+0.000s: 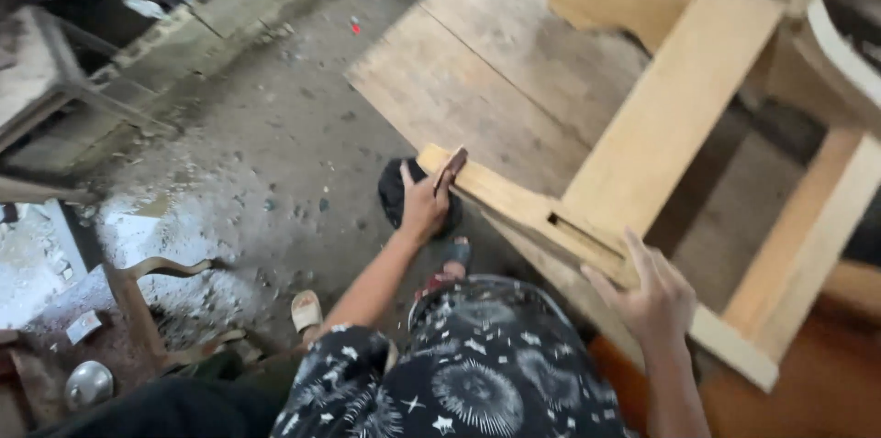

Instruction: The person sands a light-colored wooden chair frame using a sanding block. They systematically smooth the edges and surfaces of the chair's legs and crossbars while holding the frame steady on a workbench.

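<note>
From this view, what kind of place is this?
Likely a small woodworking or furniture workshop. An unfinished bare-wood frame is steadied by the right hand; the left hand rubs its end with a small brown piece. Dusty concrete floor with offcuts.

pale, unvarnished matt wood forms the chair frame (642,172); worn grey planks make up the wooden platform (486,80); rough, dusty concrete floor (257,144); patterned cloth shorts (477,374).
</note>
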